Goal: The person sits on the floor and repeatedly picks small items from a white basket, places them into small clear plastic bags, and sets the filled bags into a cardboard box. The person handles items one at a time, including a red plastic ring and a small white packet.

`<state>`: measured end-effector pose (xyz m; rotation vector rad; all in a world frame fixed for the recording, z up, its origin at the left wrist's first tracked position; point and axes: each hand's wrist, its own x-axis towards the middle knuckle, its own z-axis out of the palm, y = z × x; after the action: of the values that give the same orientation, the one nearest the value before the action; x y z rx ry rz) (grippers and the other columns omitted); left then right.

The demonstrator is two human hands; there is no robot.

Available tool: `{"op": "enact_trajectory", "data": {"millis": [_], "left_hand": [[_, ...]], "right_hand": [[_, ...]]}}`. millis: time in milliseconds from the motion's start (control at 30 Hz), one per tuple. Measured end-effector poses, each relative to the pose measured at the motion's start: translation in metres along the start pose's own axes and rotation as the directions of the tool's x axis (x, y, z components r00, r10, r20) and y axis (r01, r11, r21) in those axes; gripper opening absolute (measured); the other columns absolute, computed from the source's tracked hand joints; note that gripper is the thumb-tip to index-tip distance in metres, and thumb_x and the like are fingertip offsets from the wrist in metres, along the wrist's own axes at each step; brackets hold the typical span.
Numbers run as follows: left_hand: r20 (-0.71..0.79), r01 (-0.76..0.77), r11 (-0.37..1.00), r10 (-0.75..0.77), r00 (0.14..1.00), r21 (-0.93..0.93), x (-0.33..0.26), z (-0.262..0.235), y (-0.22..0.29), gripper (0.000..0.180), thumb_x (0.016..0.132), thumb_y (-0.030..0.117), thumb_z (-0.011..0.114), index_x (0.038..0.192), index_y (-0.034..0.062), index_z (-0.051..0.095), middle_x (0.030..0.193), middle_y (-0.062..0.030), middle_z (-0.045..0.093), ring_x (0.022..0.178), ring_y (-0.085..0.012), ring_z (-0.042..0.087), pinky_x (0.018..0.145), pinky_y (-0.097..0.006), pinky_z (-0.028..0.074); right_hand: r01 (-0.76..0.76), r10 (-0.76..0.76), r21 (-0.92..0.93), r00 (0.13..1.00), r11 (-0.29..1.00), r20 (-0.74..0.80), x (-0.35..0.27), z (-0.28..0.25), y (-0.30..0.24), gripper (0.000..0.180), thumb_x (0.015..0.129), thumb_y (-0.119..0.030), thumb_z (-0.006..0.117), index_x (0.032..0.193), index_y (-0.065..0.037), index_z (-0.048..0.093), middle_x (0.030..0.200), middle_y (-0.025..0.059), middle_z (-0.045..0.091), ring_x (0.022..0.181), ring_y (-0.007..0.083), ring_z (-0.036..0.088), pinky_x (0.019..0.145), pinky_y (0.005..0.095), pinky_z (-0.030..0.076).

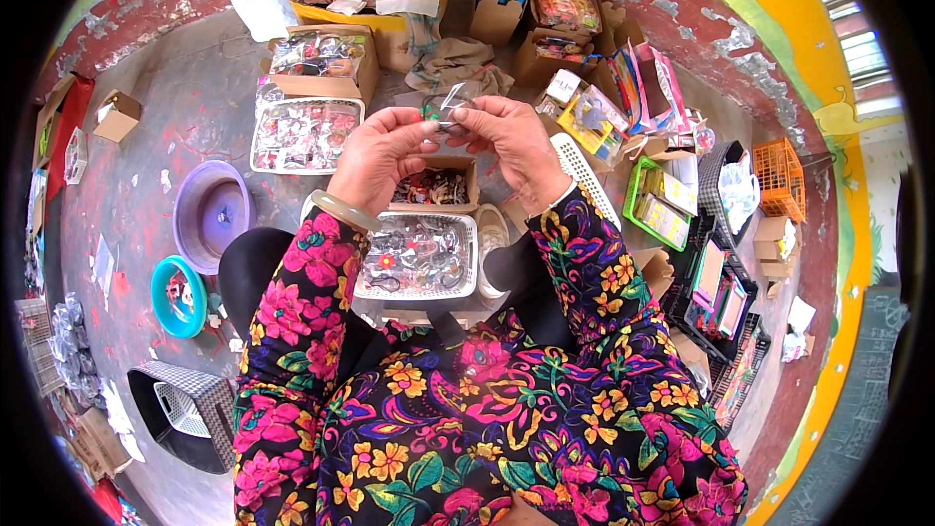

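In what looked like a fine handling step, the next move calling for a steady grip, the left hand [388, 148] and right hand [516, 139] both pinched a small dark looped item [446, 124] between their fingertips, raised above the floor [131, 197], with the white basket [474, 258] nearer the floral top [467, 409].

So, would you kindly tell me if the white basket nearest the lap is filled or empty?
Filled: small clear packets spread across most of the white basket.

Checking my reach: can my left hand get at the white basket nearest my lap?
Probably yes: the white basket sits open and mostly uncovered near your left hand, though that hand holds a small item.
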<state>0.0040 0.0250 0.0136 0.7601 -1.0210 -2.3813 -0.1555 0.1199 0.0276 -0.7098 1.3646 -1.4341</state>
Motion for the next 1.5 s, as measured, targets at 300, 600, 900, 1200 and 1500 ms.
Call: {"op": "enact_trajectory", "data": {"millis": [300,600,900,1200,1500], "left_hand": [[-0.010,0.018,0.996,-0.017,1.000,0.090,-0.002,-0.003,0.001,0.011,0.085,0.009,0.059,0.094,0.0061,0.055,0.087,-0.0042,0.063,0.079,-0.0118,0.063,0.051,-0.016,0.043],[0.036,0.042,0.998,-0.043,0.998,0.037,0.001,-0.010,0.000,0.013,0.085,0.011,0.058,0.096,0.0042,0.056,0.087,-0.0048,0.064,0.078,-0.0126,0.064,0.055,-0.016,0.049],[0.021,0.117,0.979,-0.122,0.992,0.165,0.005,-0.018,-0.007,0.007,0.082,0.010,0.062,0.088,0.0079,0.059,0.077,0.0018,0.061,0.064,-0.0054,0.056,0.053,-0.017,0.047],[-0.179,0.062,0.886,0.024,0.983,0.460,-0.006,-0.017,-0.001,0.028,0.084,0.017,0.061,0.108,0.0035,0.055,0.090,-0.0009,0.059,0.085,-0.0091,0.056,0.065,-0.023,0.048],[-0.115,-0.043,0.891,0.106,0.988,0.452,-0.006,-0.037,0.008,0.024,0.088,0.022,0.057,0.105,0.0049,0.058,0.098,-0.0025,0.061,0.091,-0.0108,0.057,0.071,-0.025,0.046]], "right_hand": [[-0.007,0.007,0.002,1.000,1.000,-0.015,-0.002,-0.003,0.000,0.015,0.083,-0.018,0.063,0.088,-0.004,0.064,0.077,0.0038,0.066,0.067,0.0093,0.061,0.058,0.0204,0.042],[-0.063,0.063,0.000,0.998,0.998,-0.014,-0.007,-0.013,0.006,0.016,0.082,-0.017,0.063,0.090,-0.004,0.063,0.080,0.0046,0.066,0.066,0.0111,0.063,0.056,0.0189,0.042],[-0.069,0.069,0.000,0.998,0.998,0.012,-0.016,-0.005,0.025,0.015,0.082,-0.015,0.063,0.091,-0.003,0.062,0.081,0.0045,0.066,0.066,0.0100,0.062,0.057,0.0176,0.042],[-0.122,0.121,-0.011,0.989,0.992,-0.084,-0.023,-0.009,0.064,0.011,0.080,-0.013,0.065,0.086,-0.005,0.062,0.075,0.0013,0.065,0.063,0.0074,0.059,0.053,0.0171,0.042],[-0.443,0.414,-0.294,0.896,0.847,-0.160,-0.027,-0.040,0.224,0.008,0.077,-0.004,0.058,0.080,0.002,0.059,0.069,0.0063,0.060,0.056,0.0134,0.062,0.043,0.0233,0.047]]}}
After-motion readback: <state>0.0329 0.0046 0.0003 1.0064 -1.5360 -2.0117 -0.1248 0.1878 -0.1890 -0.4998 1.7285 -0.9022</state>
